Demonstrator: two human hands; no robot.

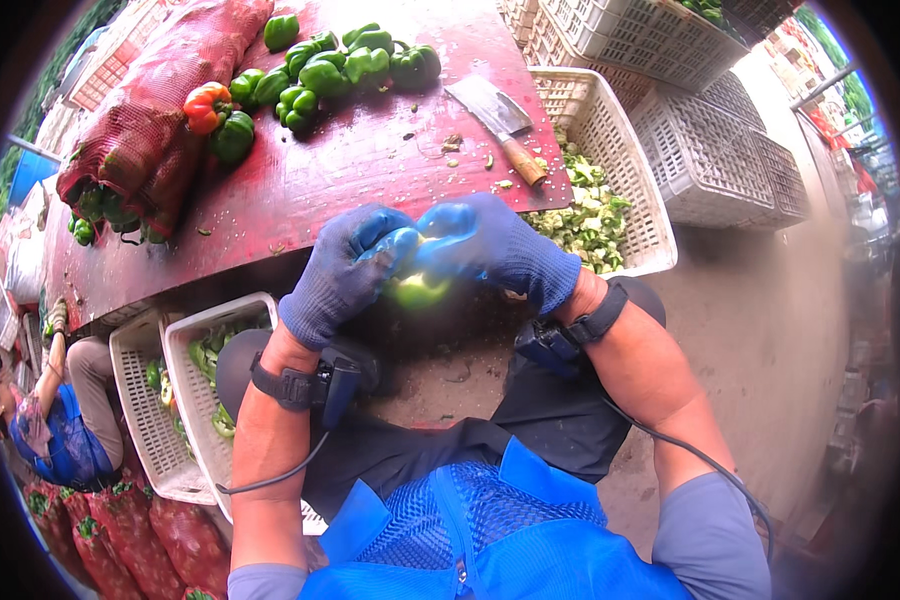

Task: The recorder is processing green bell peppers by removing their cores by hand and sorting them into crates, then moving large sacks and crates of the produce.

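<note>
Left hand (pixel 345 270) and right hand (pixel 515 245), both in blue gloves, are gripping one green pepper (pixel 417 290) between them, fingers curled in. Pepper is blurring, so exact finger contact: can't tell. It's hanging just off the near edge of the red table (pixel 320 190), above the person's lap. Cleaver (pixel 490 108) is lying loose on the tabletop beyond the right hand, wooden handle pointing nearward. More green peppers (pixel 367 66) are sitting farther back, an orange-red one (pixel 206 107) among them, beside a red mesh sack (pixel 170 90). White crate (pixel 652 205) at right is holding pale green scraps (pixel 590 195). Far left, a co-worker (pixel 60 440) in a blue vest is sitting low, near more filled sacks (pixel 120 540).
</note>
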